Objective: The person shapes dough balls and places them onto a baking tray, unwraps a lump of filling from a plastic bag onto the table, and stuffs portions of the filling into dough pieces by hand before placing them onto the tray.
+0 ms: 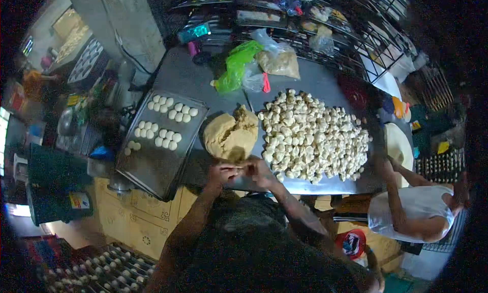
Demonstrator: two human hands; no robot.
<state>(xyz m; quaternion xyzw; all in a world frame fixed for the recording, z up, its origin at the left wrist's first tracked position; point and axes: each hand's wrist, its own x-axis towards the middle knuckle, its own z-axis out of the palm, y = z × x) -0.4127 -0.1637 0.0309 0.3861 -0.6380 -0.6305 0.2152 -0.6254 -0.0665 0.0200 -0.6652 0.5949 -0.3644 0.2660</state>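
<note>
My left hand and my right hand meet at the table's near edge, fingers curled and pinched together. Between them shows a small pale piece of dough, mostly covered by the fingers. Just beyond sits a big tan mound of dough or filling, with a crumbly hollow torn in its top. To the right spreads a heap of small whitish dough pieces. On the left a dark baking tray carries round white dough balls in small groups.
Green and clear plastic bags lie at the back of the metal table. Racks stand behind. A person in a white sleeveless top works at the right, near a pale round basin. A dark green bin stands left.
</note>
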